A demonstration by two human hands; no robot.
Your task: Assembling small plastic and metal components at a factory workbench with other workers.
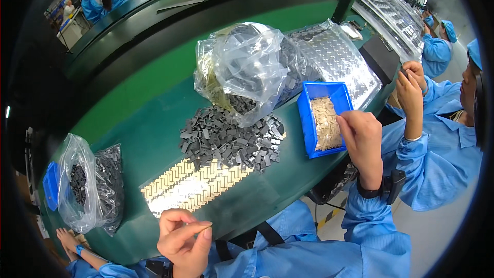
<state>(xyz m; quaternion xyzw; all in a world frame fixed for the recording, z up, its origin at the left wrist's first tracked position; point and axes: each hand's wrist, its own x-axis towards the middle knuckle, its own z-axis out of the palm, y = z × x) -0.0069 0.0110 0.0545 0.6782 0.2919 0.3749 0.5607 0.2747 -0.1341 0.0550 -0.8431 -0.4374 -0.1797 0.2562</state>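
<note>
My left hand (pixel 181 239) is at the near edge of the green table (pixel 149 139), pinching a small thin tan piece (pixel 203 225) between thumb and fingers. It hovers just below a sheet of tan pieces laid in a herringbone pattern (pixel 193 183). My right hand (pixel 363 136) is raised at the right side of a blue tray (pixel 306 123) filled with tan pieces (pixel 325 122), fingers curled over the tray's edge; whether it holds a piece I cannot tell. A pile of small dark grey blocks (pixel 231 139) lies between the sheet and an open plastic bag (pixel 247 69).
A second clear bag of grey blocks (pixel 90 183) and a small blue tray (pixel 50 185) sit at the left. Clear bags with patterned sheets (pixel 337 59) lie behind the blue tray. A co-worker in blue (pixel 437 139) sits right, hands raised. Another person's hand (pixel 69 239) shows lower left.
</note>
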